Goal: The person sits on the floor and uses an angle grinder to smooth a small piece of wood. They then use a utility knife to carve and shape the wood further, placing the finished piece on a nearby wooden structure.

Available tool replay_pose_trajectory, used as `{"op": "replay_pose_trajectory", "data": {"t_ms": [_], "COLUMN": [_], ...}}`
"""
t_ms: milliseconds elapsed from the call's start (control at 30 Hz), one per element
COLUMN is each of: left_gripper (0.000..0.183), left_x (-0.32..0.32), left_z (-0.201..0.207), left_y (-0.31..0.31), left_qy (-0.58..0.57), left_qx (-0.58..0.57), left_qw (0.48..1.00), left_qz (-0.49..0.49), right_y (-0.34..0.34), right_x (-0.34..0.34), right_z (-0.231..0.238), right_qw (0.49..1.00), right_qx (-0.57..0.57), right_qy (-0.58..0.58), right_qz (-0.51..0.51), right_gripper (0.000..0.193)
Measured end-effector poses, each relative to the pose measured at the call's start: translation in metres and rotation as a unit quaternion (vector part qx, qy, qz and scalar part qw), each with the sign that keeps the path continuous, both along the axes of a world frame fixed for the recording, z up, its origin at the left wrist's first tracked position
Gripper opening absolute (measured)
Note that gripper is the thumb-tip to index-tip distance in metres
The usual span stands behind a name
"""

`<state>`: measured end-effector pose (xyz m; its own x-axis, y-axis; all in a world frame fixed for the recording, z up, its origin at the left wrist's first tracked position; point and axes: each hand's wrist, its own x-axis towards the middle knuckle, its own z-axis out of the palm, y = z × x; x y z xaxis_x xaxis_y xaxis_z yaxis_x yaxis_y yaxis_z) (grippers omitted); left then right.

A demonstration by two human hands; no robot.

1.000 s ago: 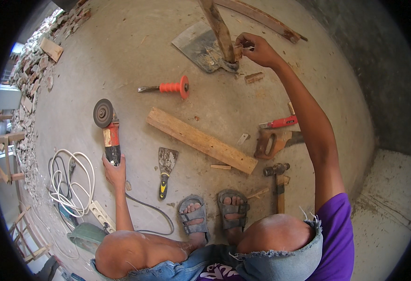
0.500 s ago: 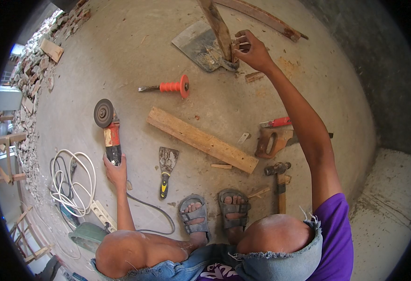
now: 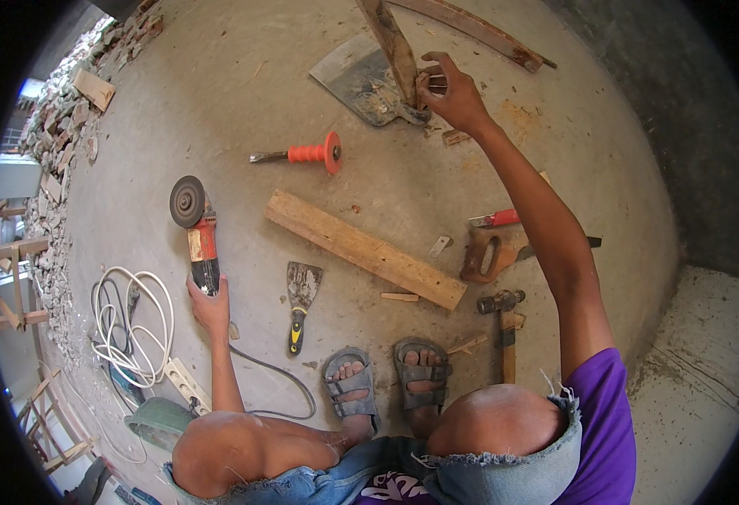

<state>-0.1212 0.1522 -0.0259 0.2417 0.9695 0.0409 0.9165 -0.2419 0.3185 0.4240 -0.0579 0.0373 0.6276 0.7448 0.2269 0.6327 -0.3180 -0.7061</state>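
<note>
On the left, my left hand (image 3: 209,307) is closed round the rear end of a red and black angle grinder (image 3: 203,244), its dark disc pointing away from me. At the far side, my right hand (image 3: 455,99) reaches to a hoe (image 3: 348,80). Its curled fingers are at the lower part of the hoe's wooden handle (image 3: 389,42), partly hiding one another. The hoe's broad, dusty blade rests on the floor and the handle rises out of view. Between my hands lie a chisel (image 3: 306,154) with an orange grip and a wooden beam (image 3: 365,248).
A scraper (image 3: 300,303) lies before my sandals. To the right are a hammer (image 3: 504,328), handsaw (image 3: 487,257) and red utility knife (image 3: 496,219). A coiled white cable (image 3: 167,307) and power strip (image 3: 188,387) lie left; rubble (image 3: 58,135) lines that side.
My right hand has shifted very slightly at the hoe. My left hand stays on the angle grinder, and the laid-out tools have not moved.
</note>
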Motion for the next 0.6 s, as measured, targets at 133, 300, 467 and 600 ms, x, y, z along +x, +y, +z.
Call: {"op": "replay_pose_trajectory", "data": {"t_ms": [133,300,467,600], "left_gripper": [0.075,0.076,0.077,0.077], "left_x": [0.002,-0.002,-0.005,0.001], "left_z": [0.003,-0.001,-0.004,0.001], "left_y": [-0.001,0.001,0.004,0.000], "left_qy": [0.000,-0.013,-0.007,-0.023], "left_qx": [-0.007,0.002,-0.003,-0.009], "left_qw": [1.000,1.000,1.000,1.000], "left_qz": [0.002,-0.013,-0.008,-0.005], "right_y": [-0.001,-0.002,-0.002,-0.005], "right_x": [0.000,-0.002,-0.004,0.004], "right_z": [-0.002,-0.012,-0.010,-0.003], "right_qw": [1.000,0.999,0.999,0.999], "right_qx": [0.018,0.035,0.028,-0.005], "right_qy": [0.001,-0.031,-0.030,-0.014], "right_qz": [0.009,-0.015,-0.001,0.028], "right_gripper": [0.042,0.041,0.045,0.053]}}
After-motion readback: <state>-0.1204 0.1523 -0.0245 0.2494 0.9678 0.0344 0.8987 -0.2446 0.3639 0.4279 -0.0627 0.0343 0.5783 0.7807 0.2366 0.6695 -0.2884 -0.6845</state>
